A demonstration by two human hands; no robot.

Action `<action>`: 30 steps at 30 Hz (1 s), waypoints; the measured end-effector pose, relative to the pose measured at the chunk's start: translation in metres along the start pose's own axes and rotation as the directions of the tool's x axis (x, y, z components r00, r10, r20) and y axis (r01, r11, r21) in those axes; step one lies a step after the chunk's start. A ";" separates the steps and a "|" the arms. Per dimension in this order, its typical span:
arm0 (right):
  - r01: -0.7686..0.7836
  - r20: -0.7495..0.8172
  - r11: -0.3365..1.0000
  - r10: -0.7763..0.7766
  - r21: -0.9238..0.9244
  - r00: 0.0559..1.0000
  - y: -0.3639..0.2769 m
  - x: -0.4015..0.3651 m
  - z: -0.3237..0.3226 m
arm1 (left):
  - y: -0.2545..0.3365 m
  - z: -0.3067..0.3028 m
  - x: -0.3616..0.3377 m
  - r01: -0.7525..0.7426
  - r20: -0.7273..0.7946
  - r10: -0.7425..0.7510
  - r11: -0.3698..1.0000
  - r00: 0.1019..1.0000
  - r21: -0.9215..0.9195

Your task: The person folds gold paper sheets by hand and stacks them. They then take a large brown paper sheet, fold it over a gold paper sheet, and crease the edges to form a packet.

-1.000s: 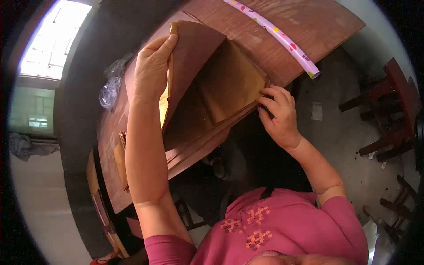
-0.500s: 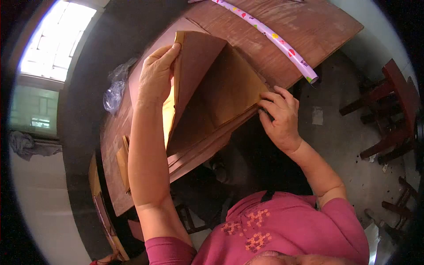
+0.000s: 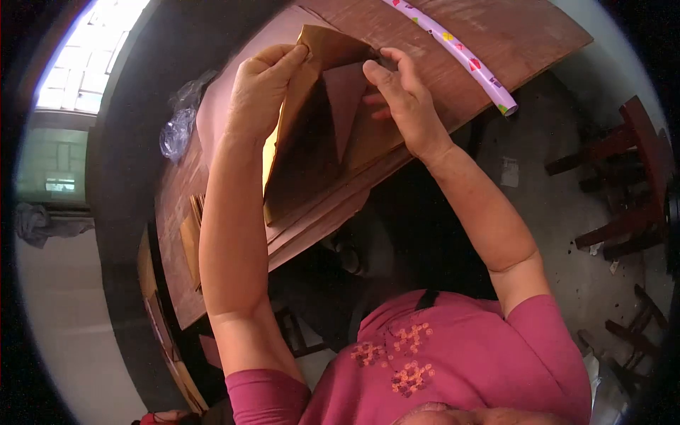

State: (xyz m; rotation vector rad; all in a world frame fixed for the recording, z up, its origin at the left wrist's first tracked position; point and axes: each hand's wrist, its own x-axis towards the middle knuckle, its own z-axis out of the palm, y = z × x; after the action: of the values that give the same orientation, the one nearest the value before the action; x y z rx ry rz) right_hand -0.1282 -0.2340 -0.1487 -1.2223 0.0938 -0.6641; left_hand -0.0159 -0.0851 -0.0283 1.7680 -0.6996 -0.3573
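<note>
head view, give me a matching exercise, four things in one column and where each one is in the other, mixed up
1 left hand
2 right hand
3 patterned tube
4 plastic bag

a lies straight on the table, right of both hands
b crumpled by the table's left edge
c holds the lifted brown sheet at its left edge
d pinches the brown sheet's top fold from the right

Pairs: 1-c, 2-d, 3-a, 4-b
</note>
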 end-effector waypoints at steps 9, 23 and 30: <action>0.127 0.031 0.867 -0.128 -0.481 0.991 0.004 -0.010 -0.023 | -0.006 -0.014 -0.018 -0.045 -0.095 0.049 0.998 0.994 0.041; 0.122 0.043 0.760 -0.124 -0.638 0.991 0.005 -0.007 -0.036 | 0.018 -0.028 -0.005 -0.181 -0.059 0.188 0.978 0.980 0.104; 0.226 0.134 0.433 -0.231 -0.873 0.964 -0.003 -0.017 -0.038 | 0.022 -0.034 -0.005 -0.121 -0.085 0.123 0.992 0.989 0.026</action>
State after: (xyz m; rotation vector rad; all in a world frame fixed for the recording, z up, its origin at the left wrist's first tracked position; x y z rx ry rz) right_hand -0.1585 -0.2575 -0.1641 -2.3059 0.3165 -0.8991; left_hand -0.0060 -0.0599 0.0028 1.7405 -0.7476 -0.1893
